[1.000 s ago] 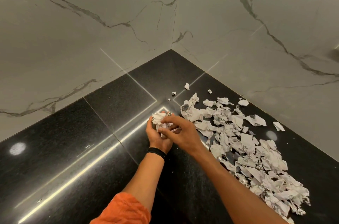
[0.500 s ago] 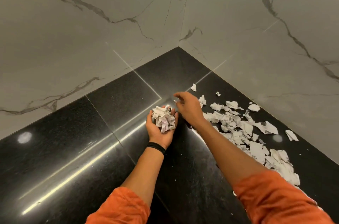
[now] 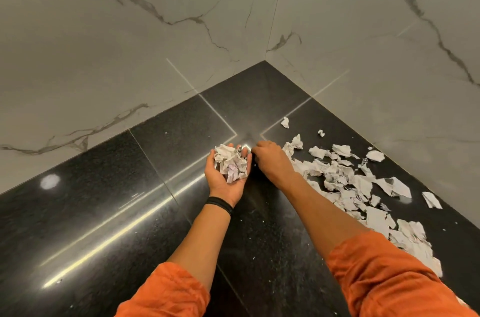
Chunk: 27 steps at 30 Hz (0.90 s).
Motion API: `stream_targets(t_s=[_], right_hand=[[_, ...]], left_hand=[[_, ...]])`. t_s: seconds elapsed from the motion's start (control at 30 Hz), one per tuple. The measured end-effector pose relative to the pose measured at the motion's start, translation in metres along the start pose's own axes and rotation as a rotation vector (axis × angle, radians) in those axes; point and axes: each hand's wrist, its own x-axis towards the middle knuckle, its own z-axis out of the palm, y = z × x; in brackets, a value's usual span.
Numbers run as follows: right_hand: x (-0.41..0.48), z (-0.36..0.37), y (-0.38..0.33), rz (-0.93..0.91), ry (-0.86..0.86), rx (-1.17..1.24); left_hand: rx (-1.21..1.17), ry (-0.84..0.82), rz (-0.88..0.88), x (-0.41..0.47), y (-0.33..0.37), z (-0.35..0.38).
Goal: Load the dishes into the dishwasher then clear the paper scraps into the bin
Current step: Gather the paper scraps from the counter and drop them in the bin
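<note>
Polished black granite countertop (image 3: 109, 212) fills the lower view, running into a corner between two grey-veined white marble walls (image 3: 104, 57). Nearest the camera, two orange fabric sleeves (image 3: 384, 280) are cut off by the bottom edge, and bare forearms reach forward from them. A thin black wristband (image 3: 218, 204) circles the left wrist. Beyond it the left hand (image 3: 226, 179) lies palm up with its fingers spread and loosely cupped, cradling a wad of crumpled white paper scraps (image 3: 230, 163) that rests on the palm and against the fingertips (nothing is pinched). Just beside it, the right hand (image 3: 271, 160) is turned palm down with its knuckles toward the camera; its fingers curl under toward the counter, so I cannot tell whether they are closed on anything. Loose torn white paper pieces (image 3: 368, 186) are strewn over the granite to the right of that hand, partly hidden behind the right forearm and sleeve. A few small stray bits lie farther back toward the corner.
</note>
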Motion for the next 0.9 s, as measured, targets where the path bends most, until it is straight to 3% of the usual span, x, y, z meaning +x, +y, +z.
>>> stream_targets(t_s=[0.07, 0.13, 0.23, 0.3, 0.5, 0.63, 0.77, 0.9], right_hand=[[-0.012, -0.008, -0.004, 0.106, 0.102, 0.2], [-0.029, -0.024, -0.014, 0.268, 0.286, 0.58], [-0.05, -0.047, -0.034, 0.231, 0.318, 0.899], [-0.059, -0.059, -0.043, 0.162, 0.267, 0.907], [-0.066, -0.063, -0.028, 0.195, 0.208, 0.782], [-0.058, -0.062, -0.011, 0.288, 0.318, 0.862], [-0.028, -0.056, 0.022, 0.365, 0.337, 0.691], [0.014, -0.054, 0.061, 0.419, 0.192, 0.438]], left_hand=[[0.009, 0.007, 0.014, -0.005, 0.0, -0.003], [0.023, 0.006, 0.017, -0.01, -0.002, -0.005], [0.032, -0.04, -0.005, -0.021, -0.009, -0.005], [0.061, -0.063, -0.03, -0.025, -0.014, -0.004], [0.07, -0.086, -0.079, -0.029, -0.028, 0.006], [0.032, -0.086, -0.097, -0.018, -0.035, 0.01], [0.015, -0.068, -0.103, 0.0, -0.037, 0.015], [0.025, -0.058, -0.09, 0.017, -0.037, 0.028]])
